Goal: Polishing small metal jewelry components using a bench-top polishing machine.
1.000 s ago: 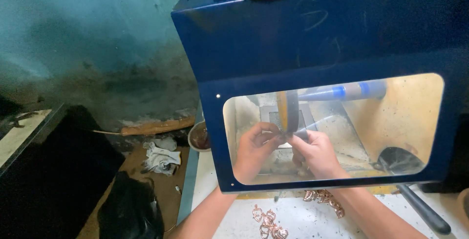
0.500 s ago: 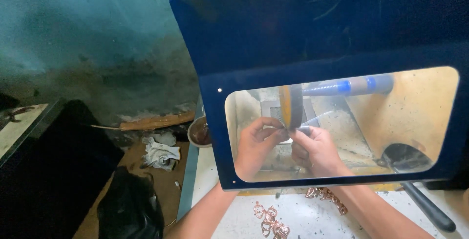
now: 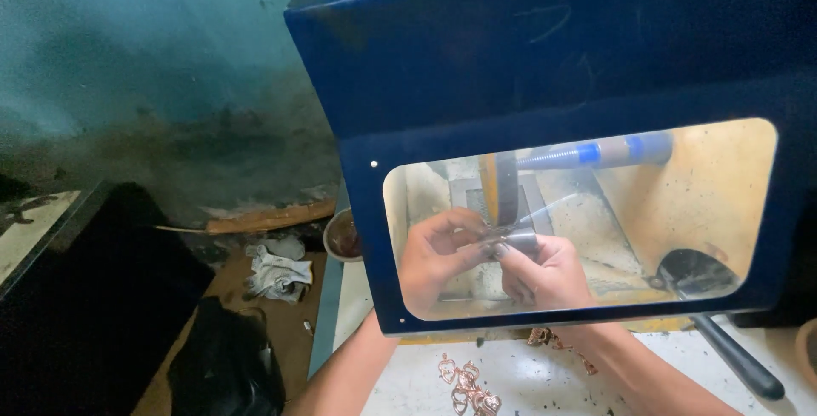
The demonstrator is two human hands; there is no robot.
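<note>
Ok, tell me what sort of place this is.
Probably a small metal-polishing or jewellery workshop. Both hands press a small piece to a buffing wheel inside a blue hood with a window; small copper-coloured pieces lie on the dusty bench.

Your view is dim at the left of the frame, where the floor sinks into shadow. Warm light fills the window (image 3: 587,220) of the blue hood (image 3: 545,59), centre right. Your fingers (image 3: 477,242) look softly blurred through it.
</note>
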